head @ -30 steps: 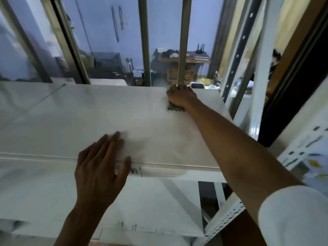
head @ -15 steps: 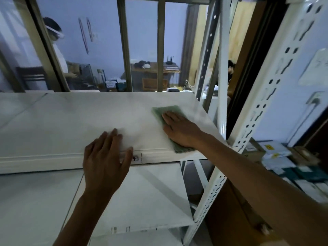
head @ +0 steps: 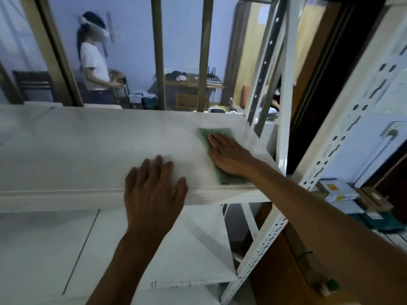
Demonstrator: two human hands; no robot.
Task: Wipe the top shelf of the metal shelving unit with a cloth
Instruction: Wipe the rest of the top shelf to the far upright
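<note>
Before a barred window (head: 158, 51), the white shelving unit (head: 284, 106) fills most of our view, its perforated posts rising at the right. Our top shelf (head: 88, 150) runs pale and flat across the middle, with a lower shelf (head: 176, 249) showing beneath its front lip. Beyond the bars a person (head: 94, 69) in a white shirt stands in a blue-walled room, near a cluttered desk (head: 191, 81). To the right of the unit, packets and boxes (head: 343, 194) lie stacked low down. Our right arm reaches in from the lower right, and our right hand (head: 229, 155) lies flat, fingers together and stretched out, pressing on the cloth (head: 211, 134); it is spread on the cloth, not closed around it. Our left hand (head: 152, 190) rests open at the shelf's front edge, fingers spread on the top and thumb toward the lip, holding nothing. The green cloth lies flat on the right end of the top shelf, its far end showing past our fingertips and its near corner reaching the front edge, close to the right-hand post.
</note>
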